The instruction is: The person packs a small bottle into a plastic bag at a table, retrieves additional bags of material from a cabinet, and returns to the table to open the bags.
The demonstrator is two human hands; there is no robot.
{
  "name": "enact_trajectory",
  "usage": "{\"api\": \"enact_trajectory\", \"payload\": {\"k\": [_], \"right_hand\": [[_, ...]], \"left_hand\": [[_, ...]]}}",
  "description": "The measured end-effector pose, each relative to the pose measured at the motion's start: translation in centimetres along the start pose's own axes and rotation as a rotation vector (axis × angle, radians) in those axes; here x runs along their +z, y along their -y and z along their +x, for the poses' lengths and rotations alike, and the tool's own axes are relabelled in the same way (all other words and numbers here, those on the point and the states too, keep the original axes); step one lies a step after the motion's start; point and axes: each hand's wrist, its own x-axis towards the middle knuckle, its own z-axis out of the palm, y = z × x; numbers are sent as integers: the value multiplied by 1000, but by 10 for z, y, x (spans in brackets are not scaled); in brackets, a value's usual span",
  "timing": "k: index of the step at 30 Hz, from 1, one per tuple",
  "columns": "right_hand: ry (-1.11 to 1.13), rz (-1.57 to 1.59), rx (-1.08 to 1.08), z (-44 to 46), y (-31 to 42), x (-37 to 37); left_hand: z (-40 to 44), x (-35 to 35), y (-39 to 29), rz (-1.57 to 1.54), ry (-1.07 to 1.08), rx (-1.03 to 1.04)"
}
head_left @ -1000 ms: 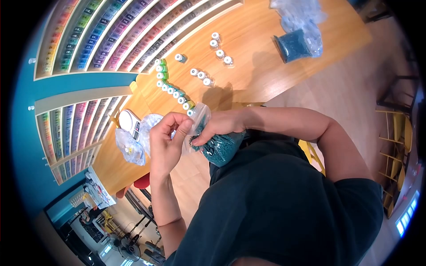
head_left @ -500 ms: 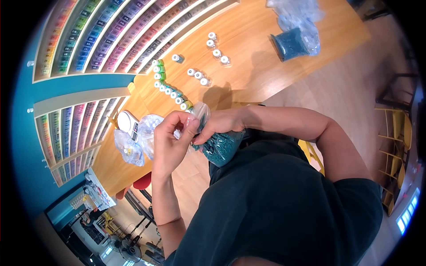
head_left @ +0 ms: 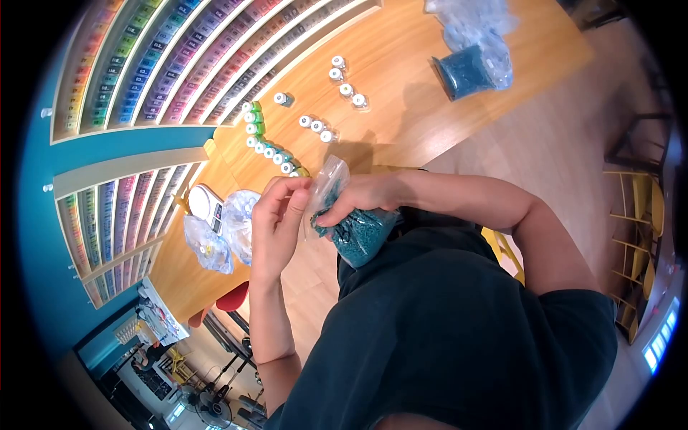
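Observation:
My right hand (head_left: 362,197) is closed around the neck of a clear plastic bag (head_left: 362,240) filled with small dark teal beads. The bag's upper end, clear film, sticks up above the thumb, and its full part hangs in front of my torso. My left hand (head_left: 279,215) is just left of the bag's upper end, fingers bent and thumb slightly apart from them. Its fingertips are close to the film; no grip on it shows.
Several white-capped small bottles (head_left: 316,126) stand on the wooden table (head_left: 401,136). A sealed teal bag (head_left: 464,72) lies at the far end. Left are a white scale (head_left: 206,203) and crumpled plastic bags (head_left: 240,215). Racks of coloured containers (head_left: 154,64) line the wall.
My left hand has drawn slightly left, its thumb off the bag. The bag's upper end now stands straighter and shows more. My right hand keeps its hold.

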Motion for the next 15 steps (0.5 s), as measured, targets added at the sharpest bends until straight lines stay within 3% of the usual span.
{"api": "enact_trajectory", "payload": {"k": [4, 10, 15], "right_hand": [[3, 24, -17, 1, -2, -4], [81, 32, -19, 6, 0, -5], [109, 19, -13, 11, 0, -5]], "left_hand": [[-5, -10, 9, 58, 78, -35], [-9, -15, 16, -88, 63, -26], [-7, -18, 1, -173, 127, -171]]}}
